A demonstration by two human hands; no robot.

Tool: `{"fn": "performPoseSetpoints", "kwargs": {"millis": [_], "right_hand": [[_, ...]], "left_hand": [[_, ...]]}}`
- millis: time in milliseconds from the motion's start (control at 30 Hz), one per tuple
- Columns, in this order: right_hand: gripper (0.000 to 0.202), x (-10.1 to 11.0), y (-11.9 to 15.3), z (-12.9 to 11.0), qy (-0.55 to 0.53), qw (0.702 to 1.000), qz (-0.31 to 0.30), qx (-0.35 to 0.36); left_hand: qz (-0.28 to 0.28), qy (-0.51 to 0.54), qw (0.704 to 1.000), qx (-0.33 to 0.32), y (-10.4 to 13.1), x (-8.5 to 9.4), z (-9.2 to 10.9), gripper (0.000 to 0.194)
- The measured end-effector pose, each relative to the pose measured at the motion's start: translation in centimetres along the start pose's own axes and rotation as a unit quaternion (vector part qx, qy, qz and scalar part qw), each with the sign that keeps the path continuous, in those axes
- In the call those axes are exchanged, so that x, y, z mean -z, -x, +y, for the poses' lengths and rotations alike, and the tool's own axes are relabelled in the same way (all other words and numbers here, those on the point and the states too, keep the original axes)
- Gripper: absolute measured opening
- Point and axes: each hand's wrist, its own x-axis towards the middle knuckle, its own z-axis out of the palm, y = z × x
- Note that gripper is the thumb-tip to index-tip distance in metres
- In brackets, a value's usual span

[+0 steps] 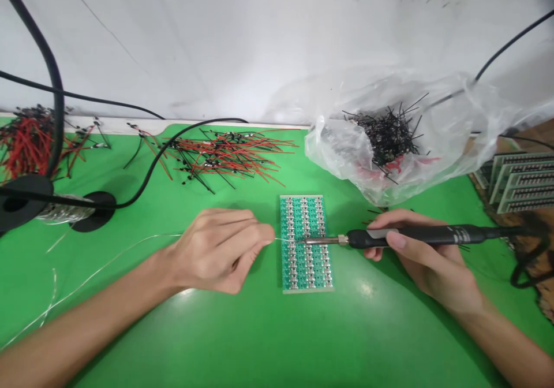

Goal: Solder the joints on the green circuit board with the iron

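I have the left hand (pixel 223 252) in view with its grip closed in a pinch on a thin solder wire (pixel 165 236), whose short end pokes out over the circuit board (pixel 305 265). That board lies flat on the green table (pixel 259 344), between both hands. The right hand (pixel 435 269) has its grip closed around a soldering iron (pixel 367 238), its tip right by the wire's end; I can't tell whether they touch. Beyond the board, I see loose red and black leads (pixel 234 151) and a clear plastic bag (pixel 340 148).
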Motion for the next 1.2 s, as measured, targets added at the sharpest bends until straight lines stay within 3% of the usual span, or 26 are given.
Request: {"fn": "performPoseSetpoints", "kwargs": {"millis": [333,733,1200], "right_hand": [[0.017,0.16,0.09,0.26,0.023,1.0,0.004,0.003],[0.015,-0.65,0.31,-0.71,0.011,0.999,0.026,-0.044],[0.014,-0.19,0.03,0.14,0.013,1.0,0.015,-0.01]], "left_hand": [[-0.002,-0.024,0.998,-0.05,-0.55,0.2,0.24,0.027],[0.003,-0.042,0.995,-0.087,-0.62,0.1,0.08,0.026],[-0.008,-0.071,0.991,-0.113,-0.84,0.21,0.25,0.022]]}}
